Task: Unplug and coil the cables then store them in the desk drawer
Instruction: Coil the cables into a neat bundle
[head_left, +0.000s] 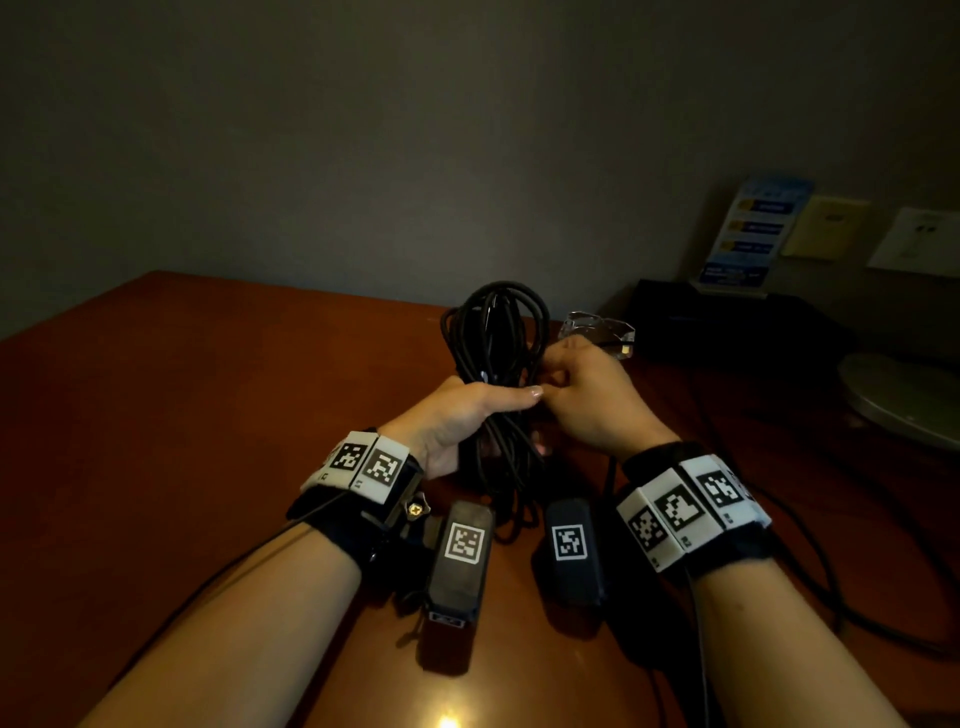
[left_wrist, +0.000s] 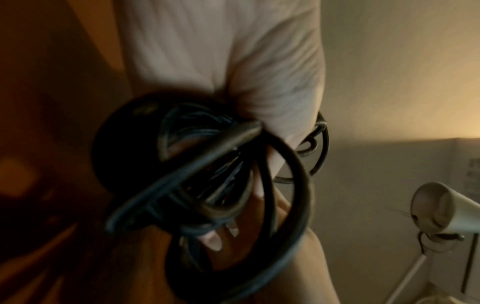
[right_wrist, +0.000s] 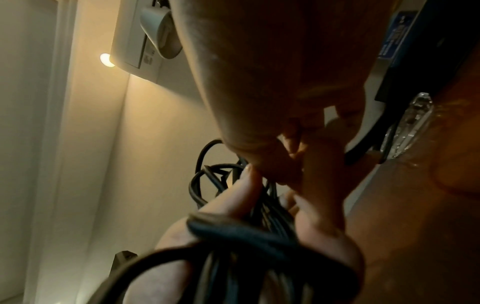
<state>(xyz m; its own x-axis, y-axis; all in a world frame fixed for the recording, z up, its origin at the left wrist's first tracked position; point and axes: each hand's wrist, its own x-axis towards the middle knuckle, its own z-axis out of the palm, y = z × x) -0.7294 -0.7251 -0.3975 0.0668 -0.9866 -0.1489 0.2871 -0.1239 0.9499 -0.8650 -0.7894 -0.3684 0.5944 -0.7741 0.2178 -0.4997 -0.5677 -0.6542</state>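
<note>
head view downward, wrist views close, all sharing the cable bundle (head_left: 496, 384)

A reddish-brown wooden desk (head_left: 218, 395) stands against a grey wall. Toward its far right lie a clear glass dish (head_left: 597, 327) and, just behind that, a black tray (head_left: 727, 322) holding an upright blue card (head_left: 748, 234). A round metal base (head_left: 904, 400) rests at the right edge. Black leads (head_left: 810, 551) trail across the near right.
</note>
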